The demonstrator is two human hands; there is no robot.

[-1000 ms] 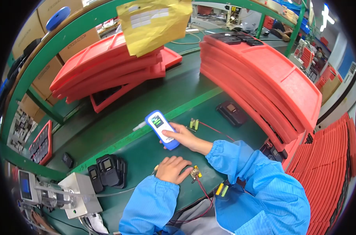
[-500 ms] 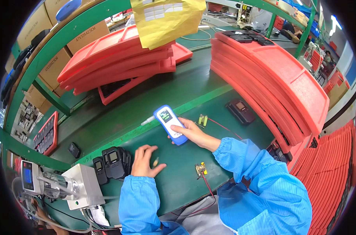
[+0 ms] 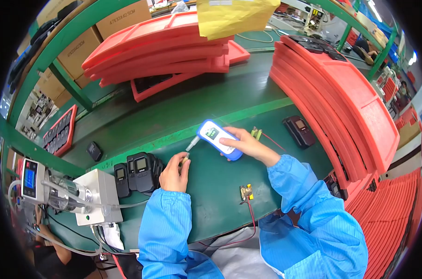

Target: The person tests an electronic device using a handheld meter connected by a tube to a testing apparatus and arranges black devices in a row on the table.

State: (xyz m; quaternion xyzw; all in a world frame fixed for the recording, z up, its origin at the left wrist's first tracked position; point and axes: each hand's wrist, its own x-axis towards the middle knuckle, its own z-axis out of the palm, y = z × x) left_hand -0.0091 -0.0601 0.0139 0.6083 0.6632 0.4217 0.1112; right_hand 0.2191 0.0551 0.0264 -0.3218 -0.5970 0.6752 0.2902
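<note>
My right hand (image 3: 248, 145) is wrapped round a blue-and-white handheld meter (image 3: 219, 138) with a small lit screen, its thumb on the front. From the meter's left end sticks a clear mouthpiece tube (image 3: 192, 143). Just below the tube's tip, my left hand (image 3: 174, 173) pinches a small brass-coloured piece (image 3: 186, 159) between thumb and fingers. Whether piece and tube touch, I cannot tell. Several black handheld devices (image 3: 140, 168) stand to the left of that hand. On the mat lies a small circuit assembly (image 3: 246, 191) with red wires.
A white box unit (image 3: 97, 197) with a display and clear tubing stands at left. Battery cells (image 3: 256, 133) and a dark device (image 3: 299, 132) lie beyond my right hand. Stacks of red trays (image 3: 332, 107) rise at right and at the back left (image 3: 160, 46). A yellow paper (image 3: 234, 16) hangs above.
My left hand has closed on the small brass-coloured piece and lifted it towards the mouthpiece tube. The meter has tilted further over. The whole view has shifted slightly.
</note>
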